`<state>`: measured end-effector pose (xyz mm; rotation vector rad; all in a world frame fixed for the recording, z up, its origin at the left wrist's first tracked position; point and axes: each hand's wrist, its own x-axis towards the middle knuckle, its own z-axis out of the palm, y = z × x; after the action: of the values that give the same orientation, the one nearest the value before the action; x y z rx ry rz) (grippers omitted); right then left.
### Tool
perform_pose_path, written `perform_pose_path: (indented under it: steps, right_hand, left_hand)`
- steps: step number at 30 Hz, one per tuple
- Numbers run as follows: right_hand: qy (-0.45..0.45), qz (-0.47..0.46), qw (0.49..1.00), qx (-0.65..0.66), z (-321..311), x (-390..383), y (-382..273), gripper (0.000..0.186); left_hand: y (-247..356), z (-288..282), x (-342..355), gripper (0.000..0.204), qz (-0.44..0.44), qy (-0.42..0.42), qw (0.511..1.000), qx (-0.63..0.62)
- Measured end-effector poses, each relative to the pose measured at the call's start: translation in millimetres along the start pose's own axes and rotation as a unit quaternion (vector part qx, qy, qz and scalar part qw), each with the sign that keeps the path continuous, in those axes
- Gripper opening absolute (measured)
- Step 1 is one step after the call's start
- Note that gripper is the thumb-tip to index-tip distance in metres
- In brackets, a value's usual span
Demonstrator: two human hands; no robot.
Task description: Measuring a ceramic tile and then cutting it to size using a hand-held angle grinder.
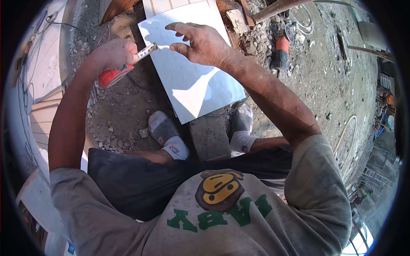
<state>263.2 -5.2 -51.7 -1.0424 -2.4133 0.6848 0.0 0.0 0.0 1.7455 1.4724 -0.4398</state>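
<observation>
My left hand (114,53) is closed around a red tape measure (112,77), with a short length of its pale blade (145,52) sticking out to the right. The blade's tip reaches over the left edge of a white rectangular tile (192,83). Over the far part of that tile, my right hand (203,45) hovers with thumb and fingers apart. Nothing shows between them, and a small gap separates the thumb from the blade's tip. Both arms cast shadows across the tile, which lies on a grey block (209,136) between my feet.
An angle grinder (282,49) with a red and dark body lies on rubble to the right of the tile. Wooden poles (279,8) cross the far right ground. Striped panels (45,115) stand along the left side. Broken stones (252,49) are scattered beyond the tile.
</observation>
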Motion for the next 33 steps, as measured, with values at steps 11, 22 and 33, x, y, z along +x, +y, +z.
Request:
perform_pose_path:
  steps: [11, 22, 33]
  right_hand:
    - [0.057, 0.058, 0.995, 0.063, 67.4, -6.4, -19.2, 0.026]
    - [0.057, 0.037, 0.997, -0.027, 92.2, 66.8, 19.0, 0.018]
    - [0.056, 0.127, 0.990, 0.001, 94.7, 98.9, 48.9, 0.018]
  left_hand:
    - [-31.3, 36.0, 36.9, 0.015, 0.013, -0.026, 0.994, -0.105]
    - [-58.7, -1.2, 100.4, 0.018, -0.005, -0.020, 0.987, -0.160]
    - [-77.7, -31.3, 128.9, 0.020, -0.026, -0.021, 0.982, -0.187]
